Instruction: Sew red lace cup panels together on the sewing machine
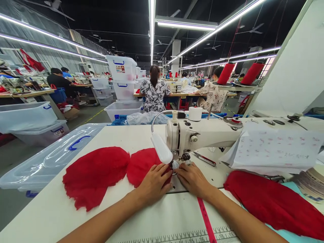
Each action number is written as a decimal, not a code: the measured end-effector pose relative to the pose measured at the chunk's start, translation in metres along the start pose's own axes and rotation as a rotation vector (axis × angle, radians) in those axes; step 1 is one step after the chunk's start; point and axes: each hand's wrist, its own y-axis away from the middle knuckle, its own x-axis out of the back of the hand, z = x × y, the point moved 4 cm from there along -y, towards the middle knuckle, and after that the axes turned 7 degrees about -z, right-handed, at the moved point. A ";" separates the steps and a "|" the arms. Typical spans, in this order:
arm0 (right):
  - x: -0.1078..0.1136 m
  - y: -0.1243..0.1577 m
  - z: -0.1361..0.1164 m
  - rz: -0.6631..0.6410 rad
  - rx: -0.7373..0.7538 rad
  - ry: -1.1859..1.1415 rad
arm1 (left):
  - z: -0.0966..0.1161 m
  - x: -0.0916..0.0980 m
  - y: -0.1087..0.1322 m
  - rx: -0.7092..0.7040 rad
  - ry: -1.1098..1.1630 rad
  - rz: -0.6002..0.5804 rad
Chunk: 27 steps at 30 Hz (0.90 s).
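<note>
A white sewing machine (202,133) stands in front of me, with a white lamp (162,150) beside its needle area. My left hand (155,182) rests, fingers spread, on a red fabric piece (141,165) just left of the presser foot. That piece meets a larger red fabric piece (97,173) lying flat further left. Close to the needle on the right is my right hand (191,179), its fingers bent and pressed together; what they hold, if anything, is hidden. Thread snips (204,158) lie behind this hand on the machine bed.
Another red fabric piece (273,202) lies at the right, below paper sheets (275,146) and near a tape roll (312,182). A ruler (187,237) and pink tape (205,219) mark the front. Plastic bins (54,153) stand left; several people sit further back.
</note>
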 end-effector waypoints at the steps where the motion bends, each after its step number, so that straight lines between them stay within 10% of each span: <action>1: 0.001 0.000 0.000 0.003 -0.002 -0.005 | 0.000 0.001 -0.001 -0.001 -0.003 0.002; 15: -0.001 0.005 0.002 -0.005 -0.030 -0.086 | 0.004 0.009 0.018 0.169 0.012 -0.145; 21: -0.003 0.005 0.001 -0.037 -0.032 -0.045 | 0.022 0.023 0.076 -0.107 0.190 -0.001; 27: 0.005 0.001 -0.002 -0.122 -0.007 0.021 | -0.031 0.045 0.115 0.501 0.240 0.355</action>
